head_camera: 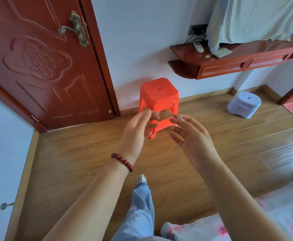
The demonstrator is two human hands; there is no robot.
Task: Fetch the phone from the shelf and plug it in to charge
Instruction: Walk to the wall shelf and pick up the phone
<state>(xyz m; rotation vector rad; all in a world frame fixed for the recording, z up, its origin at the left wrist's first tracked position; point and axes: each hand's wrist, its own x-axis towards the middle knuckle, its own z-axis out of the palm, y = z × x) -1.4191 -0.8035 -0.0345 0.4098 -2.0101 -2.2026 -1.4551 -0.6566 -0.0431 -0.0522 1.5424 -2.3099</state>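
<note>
Both empty hands, left (135,134) and right (192,141), spread open above wood floor (72,162), facing wall shelf (229,64).

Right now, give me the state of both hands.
Left hand: open, fingers spread, holding nothing.
Right hand: open, palm turned inward, holding nothing.

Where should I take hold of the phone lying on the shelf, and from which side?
Grip the phone across its two long edges, coming down from above. It lies flat on the shelf, near the front edge, so only the narrow sides are free. The hanging cloth is close behind and a remote lies to its left, so approach from the room side. Both hands, left hand and right hand, are empty.
</note>
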